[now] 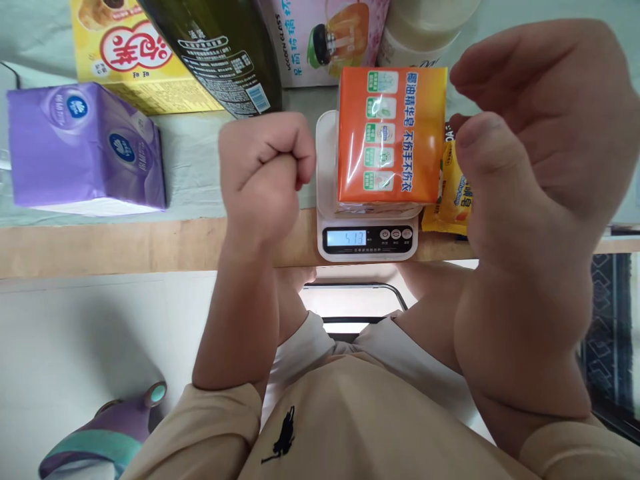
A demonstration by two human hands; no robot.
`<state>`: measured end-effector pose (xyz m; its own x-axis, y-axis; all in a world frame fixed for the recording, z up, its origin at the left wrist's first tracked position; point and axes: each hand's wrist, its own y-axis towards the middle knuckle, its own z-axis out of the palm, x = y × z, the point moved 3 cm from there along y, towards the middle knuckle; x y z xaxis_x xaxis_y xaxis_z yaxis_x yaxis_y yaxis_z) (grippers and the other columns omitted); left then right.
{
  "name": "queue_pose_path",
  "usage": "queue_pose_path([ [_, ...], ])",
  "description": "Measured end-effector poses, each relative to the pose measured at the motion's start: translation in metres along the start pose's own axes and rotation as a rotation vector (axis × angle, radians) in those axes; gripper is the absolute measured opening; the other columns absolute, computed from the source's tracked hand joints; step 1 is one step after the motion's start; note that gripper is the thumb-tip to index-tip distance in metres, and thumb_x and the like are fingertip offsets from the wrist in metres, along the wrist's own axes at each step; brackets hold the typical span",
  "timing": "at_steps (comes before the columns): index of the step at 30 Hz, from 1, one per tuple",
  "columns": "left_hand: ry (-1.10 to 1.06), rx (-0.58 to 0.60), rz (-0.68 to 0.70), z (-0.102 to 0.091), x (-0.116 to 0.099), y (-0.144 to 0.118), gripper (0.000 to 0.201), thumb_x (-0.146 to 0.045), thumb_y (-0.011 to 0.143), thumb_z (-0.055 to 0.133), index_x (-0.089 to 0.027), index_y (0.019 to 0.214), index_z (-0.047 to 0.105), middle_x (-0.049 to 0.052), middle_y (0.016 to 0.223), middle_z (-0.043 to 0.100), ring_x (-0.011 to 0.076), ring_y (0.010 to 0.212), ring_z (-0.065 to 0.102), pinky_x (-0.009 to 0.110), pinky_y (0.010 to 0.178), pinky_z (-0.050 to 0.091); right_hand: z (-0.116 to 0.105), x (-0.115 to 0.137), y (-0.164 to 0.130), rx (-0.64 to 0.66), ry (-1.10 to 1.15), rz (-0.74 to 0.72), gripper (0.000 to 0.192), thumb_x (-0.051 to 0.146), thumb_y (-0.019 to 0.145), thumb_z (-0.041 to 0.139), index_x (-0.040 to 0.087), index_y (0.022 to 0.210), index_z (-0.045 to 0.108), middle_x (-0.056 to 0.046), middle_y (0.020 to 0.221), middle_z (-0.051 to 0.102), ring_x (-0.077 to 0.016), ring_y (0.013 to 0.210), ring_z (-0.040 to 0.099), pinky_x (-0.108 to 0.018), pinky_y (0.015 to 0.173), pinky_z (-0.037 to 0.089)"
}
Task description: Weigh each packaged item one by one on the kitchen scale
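An orange plastic-wrapped soap pack (392,135) sits on a small white kitchen scale (326,167) at the table's front edge. The scale's display is lit, its digits not quite sharp. My left hand (265,177) rests in a fist just left of the scale, nothing showing between its fingers. To the right of the pack, my right hand (545,133) is raised nearer the camera, thumb and fingers apart and holding nothing. Partly behind its thumb lies a yellow packet of soap (453,193), close beside the scale.
At the left stands a purple tissue pack (60,150). Behind are a yellow snack box (185,97), a dark green bottle (225,53), a pink box with a glass jug printed on it (300,47) and a whitish jar (423,30). A wooden edge (110,247) borders the table.
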<state>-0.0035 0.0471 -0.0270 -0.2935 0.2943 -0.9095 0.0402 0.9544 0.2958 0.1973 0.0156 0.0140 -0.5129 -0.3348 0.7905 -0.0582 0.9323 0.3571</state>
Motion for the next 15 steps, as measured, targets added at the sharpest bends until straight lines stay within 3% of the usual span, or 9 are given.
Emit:
queue_pose_path([
  [3, -0.038, 0.102, -0.132, 0.01, -0.013, -0.003, 0.033, -0.02, 0.089, 0.054, -0.023, 0.057, 0.046, 0.002, 0.061, 0.044, 0.0142, 0.057, 0.044, 0.037, 0.061, 0.039, 0.005, -0.003, -0.001, -0.029, 0.066, -0.037, 0.033, 0.021, 0.094, 0.054, 0.016, 0.122, 0.07, -0.005, 0.117, 0.069, -0.0187, 0.117, 0.068, -0.038, 0.111, 0.054],
  [6, -0.022, 0.094, -0.261, 0.016, -0.018, -0.005, 0.041, -0.032, 0.103, 0.043, -0.023, 0.064, 0.047, 0.003, 0.068, 0.048, 0.0148, 0.06, 0.046, 0.037, 0.065, 0.043, 0.006, -0.006, -0.001, 0.005, 0.079, -0.033, 0.032, 0.021, 0.095, 0.054, 0.018, 0.123, 0.068, -0.004, 0.118, 0.069, -0.0175, 0.117, 0.067, -0.034, 0.104, 0.057],
  [8, 0.012, -0.03, -0.209, 0.016, -0.016, -0.004, 0.054, -0.055, 0.108, 0.034, -0.023, 0.067, 0.048, 0.002, 0.065, 0.043, 0.0135, 0.058, 0.045, 0.037, 0.065, 0.043, 0.006, -0.009, 0.0, 0.002, 0.097, -0.042, 0.031, 0.021, 0.095, 0.054, 0.018, 0.122, 0.068, -0.004, 0.117, 0.068, -0.0173, 0.116, 0.068, -0.034, 0.101, 0.057],
  [11, 0.022, -0.193, -0.076, 0.014, -0.007, -0.002, 0.062, -0.078, 0.098, 0.035, -0.023, 0.073, 0.048, -0.001, 0.065, 0.035, 0.0089, 0.056, 0.042, 0.032, 0.059, 0.039, 0.006, -0.016, 0.0, -0.016, 0.136, -0.042, 0.032, 0.023, 0.093, 0.057, 0.017, 0.122, 0.068, -0.004, 0.117, 0.067, -0.0175, 0.117, 0.067, -0.036, 0.112, 0.054],
  [13, -0.018, -0.206, -0.026, 0.014, -0.001, -0.001, 0.061, -0.078, 0.097, 0.039, -0.022, 0.074, 0.045, -0.003, 0.068, 0.034, 0.0062, 0.057, 0.039, 0.03, 0.056, 0.035, 0.006, -0.02, 0.0, -0.026, 0.151, -0.043, 0.034, 0.023, 0.091, 0.057, 0.016, 0.123, 0.066, -0.005, 0.119, 0.065, -0.0173, 0.118, 0.065, -0.037, 0.117, 0.051],
  [15, -0.075, -0.193, -0.017, 0.014, 0.005, 0.0, 0.047, -0.06, 0.106, 0.045, -0.022, 0.079, 0.05, -0.002, 0.072, 0.038, 0.0063, 0.06, 0.039, 0.029, 0.056, 0.035, 0.005, -0.022, 0.0, -0.03, 0.151, -0.046, 0.035, 0.023, 0.091, 0.057, 0.015, 0.125, 0.065, -0.006, 0.12, 0.065, -0.017, 0.119, 0.064, -0.036, 0.116, 0.051],
])
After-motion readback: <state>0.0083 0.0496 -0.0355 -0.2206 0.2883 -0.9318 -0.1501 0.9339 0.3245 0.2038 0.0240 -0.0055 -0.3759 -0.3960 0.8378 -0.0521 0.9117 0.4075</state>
